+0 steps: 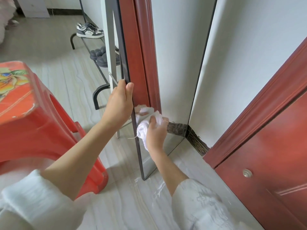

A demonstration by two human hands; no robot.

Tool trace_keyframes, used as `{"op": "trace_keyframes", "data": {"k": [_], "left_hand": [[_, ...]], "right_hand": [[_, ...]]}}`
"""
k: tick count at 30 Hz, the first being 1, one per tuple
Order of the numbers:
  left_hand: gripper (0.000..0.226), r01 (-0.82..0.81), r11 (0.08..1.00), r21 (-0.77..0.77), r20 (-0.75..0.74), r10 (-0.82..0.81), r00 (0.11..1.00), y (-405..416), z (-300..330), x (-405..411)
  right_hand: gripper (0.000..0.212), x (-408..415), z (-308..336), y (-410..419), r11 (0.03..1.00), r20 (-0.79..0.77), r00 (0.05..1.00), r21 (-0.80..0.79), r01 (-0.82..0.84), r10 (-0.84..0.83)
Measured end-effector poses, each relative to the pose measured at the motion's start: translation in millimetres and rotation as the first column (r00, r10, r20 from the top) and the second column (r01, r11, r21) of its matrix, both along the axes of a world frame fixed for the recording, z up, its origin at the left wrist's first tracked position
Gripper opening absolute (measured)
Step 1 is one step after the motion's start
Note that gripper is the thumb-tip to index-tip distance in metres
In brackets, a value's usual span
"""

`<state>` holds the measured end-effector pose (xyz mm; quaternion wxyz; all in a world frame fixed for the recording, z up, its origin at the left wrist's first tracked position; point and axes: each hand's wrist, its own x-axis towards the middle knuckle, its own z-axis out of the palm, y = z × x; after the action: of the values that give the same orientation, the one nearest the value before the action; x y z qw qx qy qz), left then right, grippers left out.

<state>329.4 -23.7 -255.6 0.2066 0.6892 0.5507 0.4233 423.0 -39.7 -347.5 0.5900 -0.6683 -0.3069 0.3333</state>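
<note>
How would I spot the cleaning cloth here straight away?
Find the tall black-framed mirror standing beside the red door. Low on its glass, the right hand grips a crumpled cloth. It is the only white bundle touching the glass.

Left hand [120,103] at frame centre, forearm reaching up from lower left, thumb and fingers wrapping mirror frame [123,50]. Right hand [156,133] just below-right, fingers clutching white cloth [142,130], forearm rising from lower right.

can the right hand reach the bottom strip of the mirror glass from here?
Probably yes. The right hand presses the cloth on the mirror just above that strip; nothing stands between them, and the left hand grips the frame higher up.
</note>
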Motion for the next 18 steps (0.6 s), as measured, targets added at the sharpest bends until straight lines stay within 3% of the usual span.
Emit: {"op": "trace_keyframes", "data": {"k": [3,5,9,13,18], "left_hand": [[0.035,0.017,1.0,-0.014,0.002,-0.017,1.0,-3,1,0],[0.035,0.029,0.999,-0.043,0.019,-0.028,0.999,-3,1,-1],[0.033,0.043,0.997,-0.069,0.008,-0.043,0.999,-1,3,-3],[0.038,0.118,0.989,-0.085,0.081,-0.111,0.99,-1,4,-7],[0.033,0.049,0.989,-0.137,0.072,-0.04,0.997,-5,12,-3]], "right_hand": [[0.032,12,-26,-14,0.964,0.043,0.997,-0.261,-0.055,0.068],[0.034,19,-22,-13,0.941,0.001,0.998,-0.332,-0.061,0.065],[0.012,14,35,10,0.991,-0.065,0.997,-0.125,-0.056,0.048],[0.017,8,81,17,0.993,-0.006,0.997,0.089,-0.078,0.079],[0.016,4,47,7,0.976,0.067,0.985,0.14,-0.167,0.159]]}}
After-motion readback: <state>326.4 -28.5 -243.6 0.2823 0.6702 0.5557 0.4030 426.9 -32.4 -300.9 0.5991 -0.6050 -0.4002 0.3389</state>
